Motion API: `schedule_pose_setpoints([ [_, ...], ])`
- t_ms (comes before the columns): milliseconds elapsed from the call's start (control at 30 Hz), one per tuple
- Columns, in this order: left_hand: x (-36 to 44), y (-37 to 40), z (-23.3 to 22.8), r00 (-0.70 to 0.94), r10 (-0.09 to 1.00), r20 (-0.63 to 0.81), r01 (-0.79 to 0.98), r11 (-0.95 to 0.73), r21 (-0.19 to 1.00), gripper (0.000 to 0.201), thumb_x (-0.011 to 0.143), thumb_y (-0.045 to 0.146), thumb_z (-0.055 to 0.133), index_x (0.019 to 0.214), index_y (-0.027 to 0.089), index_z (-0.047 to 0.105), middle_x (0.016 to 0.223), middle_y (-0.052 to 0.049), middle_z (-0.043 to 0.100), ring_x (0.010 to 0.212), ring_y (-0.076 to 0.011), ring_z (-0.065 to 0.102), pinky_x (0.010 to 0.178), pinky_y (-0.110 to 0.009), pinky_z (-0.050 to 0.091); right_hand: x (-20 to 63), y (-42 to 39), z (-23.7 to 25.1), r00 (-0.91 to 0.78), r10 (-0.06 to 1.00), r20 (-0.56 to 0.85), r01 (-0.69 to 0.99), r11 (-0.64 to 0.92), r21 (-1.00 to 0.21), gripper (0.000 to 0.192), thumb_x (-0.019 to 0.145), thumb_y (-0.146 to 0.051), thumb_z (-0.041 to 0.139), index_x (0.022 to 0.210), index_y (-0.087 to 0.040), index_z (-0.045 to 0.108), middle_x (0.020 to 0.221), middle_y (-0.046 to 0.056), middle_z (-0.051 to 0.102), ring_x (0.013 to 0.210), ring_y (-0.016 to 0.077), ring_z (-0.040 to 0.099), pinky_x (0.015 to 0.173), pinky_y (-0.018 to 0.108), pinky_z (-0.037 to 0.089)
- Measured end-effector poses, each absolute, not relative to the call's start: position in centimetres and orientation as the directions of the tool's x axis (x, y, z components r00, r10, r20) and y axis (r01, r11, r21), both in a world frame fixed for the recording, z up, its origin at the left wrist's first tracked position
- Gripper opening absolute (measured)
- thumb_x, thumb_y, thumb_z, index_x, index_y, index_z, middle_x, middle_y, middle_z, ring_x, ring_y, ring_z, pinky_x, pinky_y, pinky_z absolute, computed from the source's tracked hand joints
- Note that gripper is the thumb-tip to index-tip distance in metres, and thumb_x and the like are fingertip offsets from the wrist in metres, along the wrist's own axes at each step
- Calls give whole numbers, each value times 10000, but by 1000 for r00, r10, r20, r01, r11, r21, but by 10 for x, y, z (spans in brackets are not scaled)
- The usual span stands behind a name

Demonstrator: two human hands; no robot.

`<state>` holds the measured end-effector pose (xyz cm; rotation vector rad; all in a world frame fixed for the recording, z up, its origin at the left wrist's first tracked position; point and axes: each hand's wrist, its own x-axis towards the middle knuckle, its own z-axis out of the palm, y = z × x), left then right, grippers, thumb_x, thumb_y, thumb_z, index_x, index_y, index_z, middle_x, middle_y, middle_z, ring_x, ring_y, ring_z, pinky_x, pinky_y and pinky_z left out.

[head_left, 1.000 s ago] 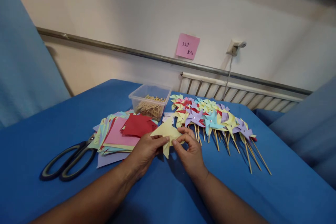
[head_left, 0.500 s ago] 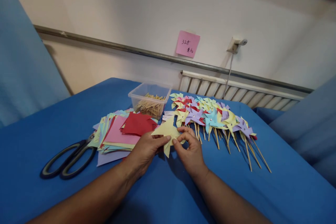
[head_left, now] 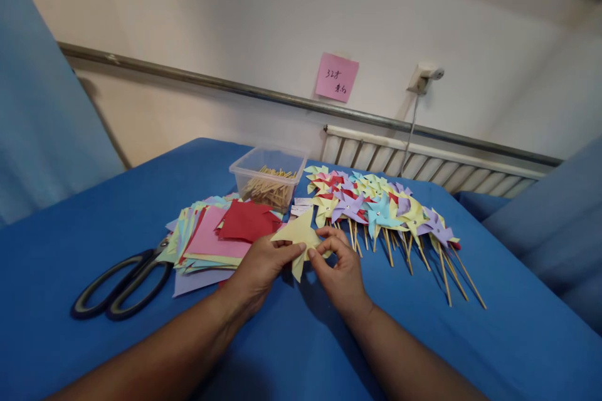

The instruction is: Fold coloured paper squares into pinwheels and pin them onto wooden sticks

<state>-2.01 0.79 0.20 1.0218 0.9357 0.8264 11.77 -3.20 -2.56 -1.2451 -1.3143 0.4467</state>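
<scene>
A pale yellow paper pinwheel [head_left: 298, 230] is held above the table between both hands, its points folded in toward the middle. My left hand [head_left: 268, 263] pinches it from the left, thumb on the front near the centre. On the other side my right hand [head_left: 339, 263] is closed, its thumb and fingers gripping the right edge of the paper. What lies behind the pinwheel is hidden. Left of the hands rests a stack of coloured paper squares [head_left: 219, 241], with red sheets [head_left: 249, 220] on top.
Large scissors [head_left: 122, 282] lie left of the stack. Behind it stands a clear plastic box [head_left: 242, 183] holding thin wooden sticks [head_left: 268, 191]. Finished pinwheels on sticks [head_left: 379, 214] lie in a heap at right on the blue tablecloth [head_left: 508, 301]. A radiator [head_left: 376, 156] is behind.
Almost nothing differs. Both hands keep their hold on the yellow pinwheel, and the view has shifted very slightly.
</scene>
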Motion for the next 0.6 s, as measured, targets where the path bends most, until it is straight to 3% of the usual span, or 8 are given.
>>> schedule_pose_setpoints([
  [367,-21,8,6,351,902,-249,-41,281,959,187,669,282,707,712,100,694,561,-36,651,463,-127,545,445,-232,395,117,-35,-24,288,850,441,304,355,-884,118,748,-226,643,652,-192,585,1048,66,605,1024,216,568,936,372,401],
  [433,-22,9,9,364,897,-250,-24,278,960,188,667,271,699,742,99,705,613,-55,681,493,-140,569,459,-238,410,118,-36,-22,315,871,377,143,349,-926,100,771,-289,645,786,-194,618,1088,72,610,1028,222,573,910,373,427],
  [500,-24,11,13,402,882,-246,-37,284,958,185,655,242,689,777,104,710,669,-67,704,540,-160,604,497,-250,439,120,-35,-22,317,914,253,-86,293,-952,234,787,-366,643,943,-195,611,1056,73,640,948,214,610,818,347,475],
  [600,-27,12,19,458,848,-267,-2,302,953,160,611,185,680,749,109,707,651,-61,701,537,-171,615,511,-257,445,122,-31,-23,179,982,65,-338,123,-933,346,761,-449,665,955,-167,612,838,54,691,712,187,644,650,296,492],
])
